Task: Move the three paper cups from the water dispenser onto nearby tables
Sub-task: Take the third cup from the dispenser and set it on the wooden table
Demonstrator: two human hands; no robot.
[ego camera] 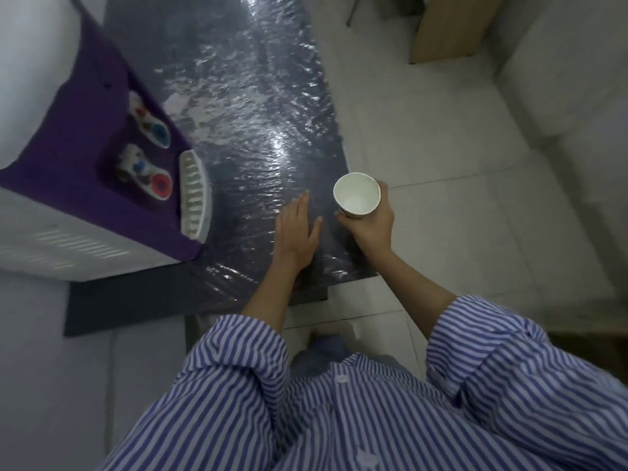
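A white paper cup (356, 195) is held upright in my right hand (372, 227), over the right edge of a dark floor mat; the cup looks empty. My left hand (296, 232) hovers flat beside it with fingers spread and nothing in it. The water dispenser (71, 154), white with a purple front, stands at the left, showing a blue tap (159, 132), a red tap (160, 185) and a white drip tray (193, 193). No cup is visible on the dispenser.
A shiny dark mat (251, 107) covers the floor in front of the dispenser. Pale floor tiles (441, 158) lie to the right. A light wooden furniture panel (448, 25) stands at the top right. My striped shirt fills the bottom.
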